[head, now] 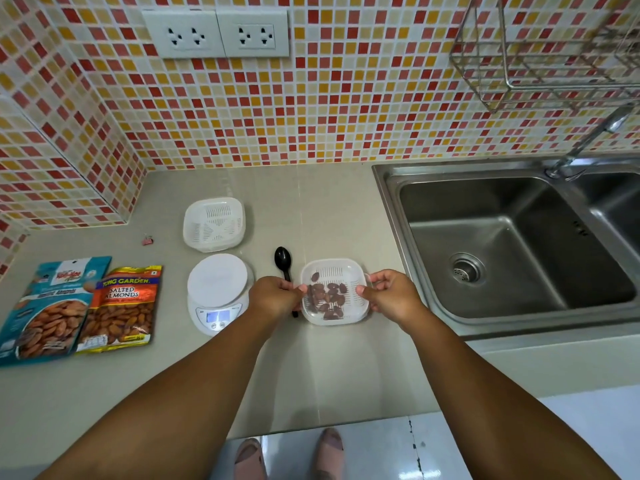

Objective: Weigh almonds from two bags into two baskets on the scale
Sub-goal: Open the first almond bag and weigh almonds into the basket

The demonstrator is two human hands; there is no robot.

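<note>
A white slotted basket with several almonds in it sits on the counter, right of the scale. My left hand grips its left rim and my right hand grips its right rim. The white kitchen scale has a bare round platform and a lit display. A second white basket, with nothing in it, stands behind the scale. Two almond bags lie flat at the left: a blue one and an orange salted-almonds one.
A black spoon lies between the scale and the held basket, partly under my left hand. A small pink clip lies near the left wall. A steel sink is close on the right. Wall sockets are above.
</note>
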